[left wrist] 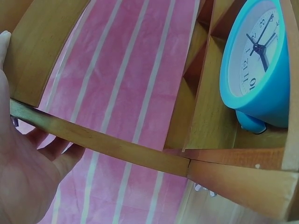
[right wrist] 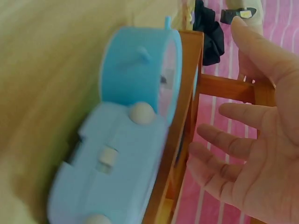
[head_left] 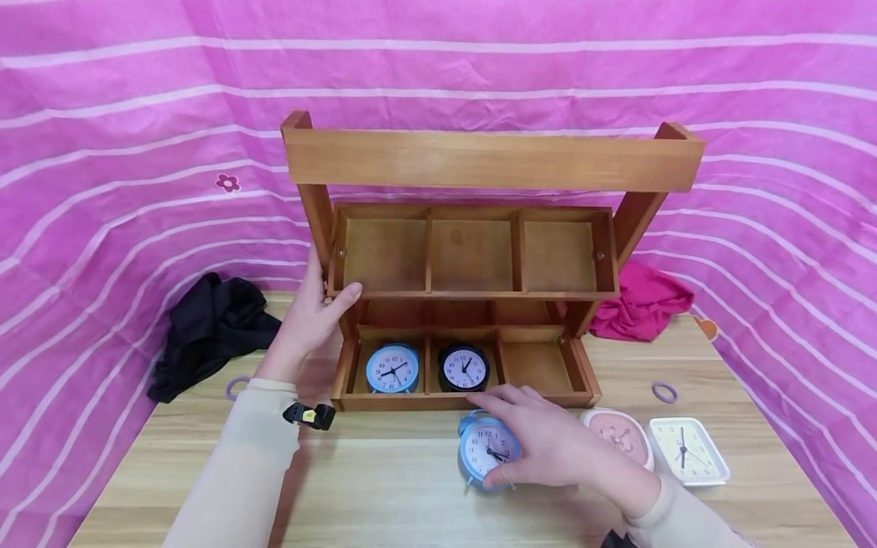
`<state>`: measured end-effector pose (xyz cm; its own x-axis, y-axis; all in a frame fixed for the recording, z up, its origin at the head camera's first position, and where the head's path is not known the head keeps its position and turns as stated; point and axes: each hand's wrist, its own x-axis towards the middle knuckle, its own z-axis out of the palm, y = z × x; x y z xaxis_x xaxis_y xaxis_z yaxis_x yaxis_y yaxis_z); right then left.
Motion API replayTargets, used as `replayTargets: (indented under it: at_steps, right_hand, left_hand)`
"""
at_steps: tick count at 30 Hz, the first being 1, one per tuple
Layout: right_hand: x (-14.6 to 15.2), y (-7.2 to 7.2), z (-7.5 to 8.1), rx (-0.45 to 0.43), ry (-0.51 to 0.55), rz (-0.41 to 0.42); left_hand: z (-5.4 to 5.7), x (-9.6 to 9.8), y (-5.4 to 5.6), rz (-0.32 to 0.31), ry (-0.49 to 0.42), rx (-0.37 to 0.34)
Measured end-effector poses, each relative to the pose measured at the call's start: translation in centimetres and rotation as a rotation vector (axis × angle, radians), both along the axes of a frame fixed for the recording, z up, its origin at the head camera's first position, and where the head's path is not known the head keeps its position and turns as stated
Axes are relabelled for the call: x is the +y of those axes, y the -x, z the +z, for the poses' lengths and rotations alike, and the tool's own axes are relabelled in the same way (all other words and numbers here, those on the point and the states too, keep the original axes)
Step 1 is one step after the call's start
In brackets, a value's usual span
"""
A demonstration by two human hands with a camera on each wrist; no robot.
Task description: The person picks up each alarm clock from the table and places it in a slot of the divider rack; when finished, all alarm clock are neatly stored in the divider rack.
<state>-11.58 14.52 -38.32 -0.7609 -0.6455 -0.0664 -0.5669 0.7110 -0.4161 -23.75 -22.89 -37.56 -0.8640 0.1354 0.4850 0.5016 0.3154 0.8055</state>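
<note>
A wooden two-tier rack (head_left: 493,161) with compartments stands in the middle of the table. My left hand (head_left: 306,320) grips its left side post, thumb over the front corner of the upper tray, fingers behind the wood. In the lower tray, a blue alarm clock (head_left: 393,368) sits in the left compartment and a black alarm clock (head_left: 464,369) in the middle one. Another blue alarm clock (head_left: 479,449) stands on the table before the rack. My right hand (head_left: 548,435) hovers by it, fingers spread; the right wrist view shows a gap between the fingers and this clock (right wrist: 131,70).
Right of my right hand are a round pink-faced clock (head_left: 620,435) and a square white clock (head_left: 688,450). Behind them lies a purple ring (head_left: 664,392). Black cloth (head_left: 212,327) lies at the left, pink cloth (head_left: 640,304) at the right. A striped pink curtain (head_left: 479,68) encloses the table.
</note>
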Motion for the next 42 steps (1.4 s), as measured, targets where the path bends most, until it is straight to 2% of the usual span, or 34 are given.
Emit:
replayTargets:
  at_steps: [5, 9, 19, 30, 37, 42]
  right_hand:
    - [0.0, -0.8, -1.0, 0.036, 0.010, -0.010]
    - [-0.1, -1.1, -1.7, 0.054, 0.013, -0.004]
    - [-0.4, -1.3, -3.0, 0.073, -0.032, -0.014]
    - [-0.7, -1.1, -3.4, 0.088, -0.060, -0.010]
    - [-0.9, -1.0, -3.5, 0.143, -0.046, 0.016]
    - [-0.9, -0.9, -3.4, 0.125, -0.055, 0.025]
  left_hand:
    - [0.1, 0.0, 0.0, 0.011, 0.006, -0.016]
    - [0.2, 0.0, 0.0, 0.011, 0.010, 0.001]
    - [0.3, 0.1, -0.2, 0.022, 0.012, -0.025]
    - [0.3, 0.0, -0.3, 0.019, 0.022, -0.016]
    - [0.1, 0.0, -0.3, 0.025, 0.019, -0.014]
    - [-0.1, 0.0, -0.4, 0.024, 0.016, -0.018]
